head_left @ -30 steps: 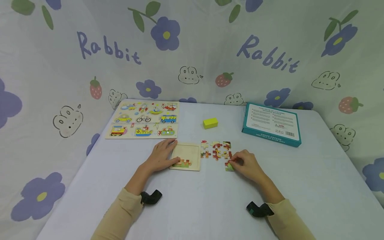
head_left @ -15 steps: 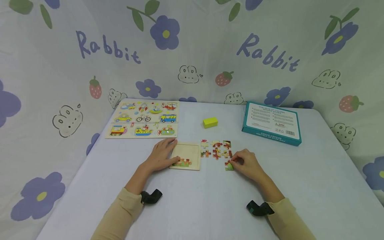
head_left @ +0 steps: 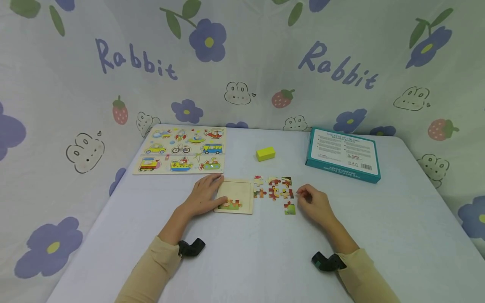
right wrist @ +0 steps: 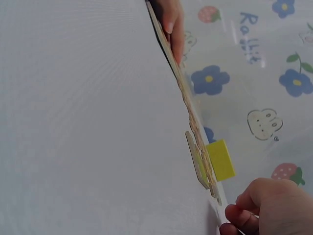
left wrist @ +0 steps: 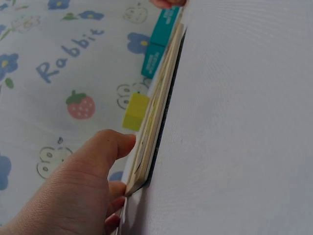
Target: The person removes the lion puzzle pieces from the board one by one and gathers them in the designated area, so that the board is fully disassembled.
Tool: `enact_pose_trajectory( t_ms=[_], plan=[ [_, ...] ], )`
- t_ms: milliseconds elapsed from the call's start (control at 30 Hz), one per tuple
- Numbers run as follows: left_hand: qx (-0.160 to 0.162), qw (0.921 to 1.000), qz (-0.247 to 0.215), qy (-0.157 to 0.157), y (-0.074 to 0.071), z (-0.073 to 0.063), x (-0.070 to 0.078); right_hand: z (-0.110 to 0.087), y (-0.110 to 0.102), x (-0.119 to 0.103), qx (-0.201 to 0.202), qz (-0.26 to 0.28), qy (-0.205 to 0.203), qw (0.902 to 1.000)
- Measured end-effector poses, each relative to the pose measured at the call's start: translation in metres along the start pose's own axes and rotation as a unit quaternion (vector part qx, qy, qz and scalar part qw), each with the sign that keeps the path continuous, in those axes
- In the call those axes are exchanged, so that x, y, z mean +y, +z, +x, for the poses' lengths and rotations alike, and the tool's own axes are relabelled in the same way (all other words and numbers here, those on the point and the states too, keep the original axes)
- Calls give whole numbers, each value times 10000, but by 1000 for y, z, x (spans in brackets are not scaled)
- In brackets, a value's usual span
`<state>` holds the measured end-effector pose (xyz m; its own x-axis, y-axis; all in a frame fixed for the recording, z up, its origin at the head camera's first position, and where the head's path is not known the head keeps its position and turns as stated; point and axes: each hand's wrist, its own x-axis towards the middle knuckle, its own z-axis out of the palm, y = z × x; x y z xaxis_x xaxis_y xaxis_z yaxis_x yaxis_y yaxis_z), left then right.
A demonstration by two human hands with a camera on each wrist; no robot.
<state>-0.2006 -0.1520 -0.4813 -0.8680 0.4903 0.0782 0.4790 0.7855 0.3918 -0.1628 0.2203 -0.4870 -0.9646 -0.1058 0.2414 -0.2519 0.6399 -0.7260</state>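
Observation:
My left hand (head_left: 202,195) rests along the left side of a square wooden puzzle tray (head_left: 246,188). Its thumb lies over the tray's lower part, on joined puzzle pieces (head_left: 233,205) there. In the left wrist view the same hand (left wrist: 83,181) lies against the edge of the tray (left wrist: 155,122). My right hand (head_left: 315,205), loosely curled and holding nothing, hovers just right of several loose jigsaw pieces (head_left: 273,193). One green-bottomed jigsaw piece (head_left: 289,209) lies apart, nearest me. In the right wrist view the right hand's fingers (right wrist: 254,196) are bent with nothing between them.
A yellow block (head_left: 265,154) sits behind the loose pieces. At the back left lies a vehicle-picture board (head_left: 178,170); a flat teal box (head_left: 342,155) lies at the back right. A printed cloth (head_left: 242,63) hangs behind the white table (head_left: 242,261).
My right hand has let go of the green-bottomed jigsaw piece and moved slightly away, to the right and up. That piece now shows whole. My left hand has stayed on the tray.

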Motion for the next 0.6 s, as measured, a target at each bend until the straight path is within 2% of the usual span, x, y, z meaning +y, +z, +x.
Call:
enact_pose_trajectory(
  t_ms=[133,333,600],
  plan=[
    [24,10000,-39,45,0,0,0,1,-1,0,202,-45,-3,9998],
    [74,9998,-70,151,1,0,-2,1,-2,-3,148,-92,-152,9997],
    [38,9999,-107,66,1,-2,0,5,-9,-15,80,-114,-673,9976]
  ],
)
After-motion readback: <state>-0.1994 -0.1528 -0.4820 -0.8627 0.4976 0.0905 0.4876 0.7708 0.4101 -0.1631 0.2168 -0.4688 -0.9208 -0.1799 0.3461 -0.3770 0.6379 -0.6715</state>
